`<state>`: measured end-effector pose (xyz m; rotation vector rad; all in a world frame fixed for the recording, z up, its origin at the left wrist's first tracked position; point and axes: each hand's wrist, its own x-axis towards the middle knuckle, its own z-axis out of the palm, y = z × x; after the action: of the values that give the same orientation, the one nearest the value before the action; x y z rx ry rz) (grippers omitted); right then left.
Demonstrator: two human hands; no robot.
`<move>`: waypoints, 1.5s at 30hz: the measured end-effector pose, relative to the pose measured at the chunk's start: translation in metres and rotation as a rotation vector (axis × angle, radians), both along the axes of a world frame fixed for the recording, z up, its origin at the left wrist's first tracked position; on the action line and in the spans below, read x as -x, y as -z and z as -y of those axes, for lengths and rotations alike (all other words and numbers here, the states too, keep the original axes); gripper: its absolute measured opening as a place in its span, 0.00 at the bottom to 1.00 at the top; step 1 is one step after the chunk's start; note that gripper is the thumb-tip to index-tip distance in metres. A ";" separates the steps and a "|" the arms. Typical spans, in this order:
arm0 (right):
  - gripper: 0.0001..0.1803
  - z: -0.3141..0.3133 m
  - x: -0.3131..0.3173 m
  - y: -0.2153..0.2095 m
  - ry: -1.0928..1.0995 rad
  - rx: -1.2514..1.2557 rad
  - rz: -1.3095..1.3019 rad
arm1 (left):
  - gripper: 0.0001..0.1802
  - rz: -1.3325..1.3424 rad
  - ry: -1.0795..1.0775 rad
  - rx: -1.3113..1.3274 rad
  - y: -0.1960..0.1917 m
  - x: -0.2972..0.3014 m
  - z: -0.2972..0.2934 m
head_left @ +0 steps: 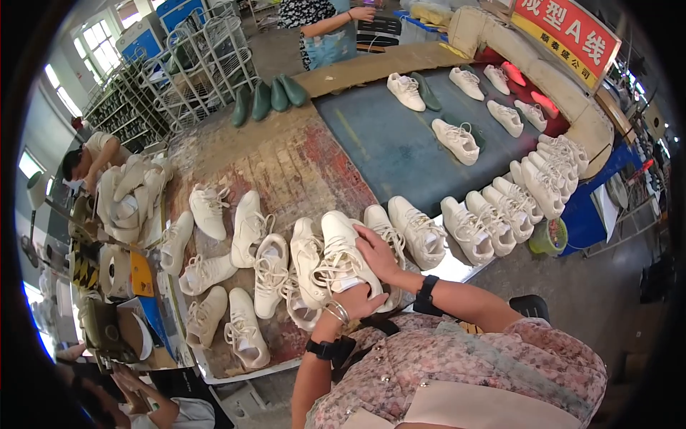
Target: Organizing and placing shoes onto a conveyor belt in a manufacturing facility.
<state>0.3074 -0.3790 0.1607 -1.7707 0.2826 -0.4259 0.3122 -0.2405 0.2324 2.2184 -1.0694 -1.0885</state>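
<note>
A cream lace-up sneaker (338, 239) is held between my two hands, its toe pointing away from me. My left hand (359, 302) grips it at the heel end by the ankle opening; some of its fingers are hidden by the shoe. Along the shoe's right side lies my right hand (379, 254), fingers curved over the upper. Right beside it on the left stands another cream sneaker (306, 250), and a further sneaker (386, 232) is partly covered by my right hand. More loose-laced sneakers (270, 275) rest on the worn table (286, 164) to the left.
A dark conveyor belt (364, 150) carries sneakers and green shoe lasts. Along its near edge runs a row of sneakers (468, 229). Several green lasts (261, 100) stand at the table's far edge, before wire racks (196, 64). A co-worker (318, 32) stands beyond; others are at left.
</note>
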 end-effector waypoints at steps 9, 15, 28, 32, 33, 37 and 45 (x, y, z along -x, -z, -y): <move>0.23 -0.008 0.027 -0.001 -0.072 0.007 -0.097 | 0.41 -0.029 0.074 -0.120 0.009 0.021 -0.010; 0.21 -0.010 0.021 0.010 -0.071 0.007 -0.016 | 0.40 -0.049 -0.054 -0.096 0.005 0.025 -0.012; 0.21 0.000 0.003 0.002 -0.136 -0.138 -0.119 | 0.34 -0.014 -0.055 -0.049 0.011 0.009 -0.008; 0.22 -0.004 0.012 -0.001 -0.161 -0.173 -0.133 | 0.36 -0.013 -0.071 -0.016 0.014 0.020 -0.014; 0.22 -0.003 0.013 0.004 -0.156 -0.159 -0.122 | 0.36 -0.008 -0.071 -0.014 0.015 0.021 -0.015; 0.22 -0.006 0.014 -0.004 -0.139 -0.160 -0.153 | 0.34 0.057 -0.076 0.035 0.013 0.023 -0.015; 0.22 -0.001 0.009 0.001 -0.146 -0.175 -0.135 | 0.32 0.104 -0.064 0.059 0.014 0.018 -0.012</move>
<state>0.2982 -0.3780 0.1595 -1.6383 0.2752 -0.1722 0.2941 -0.2289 0.2181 2.2671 -1.0516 -0.9120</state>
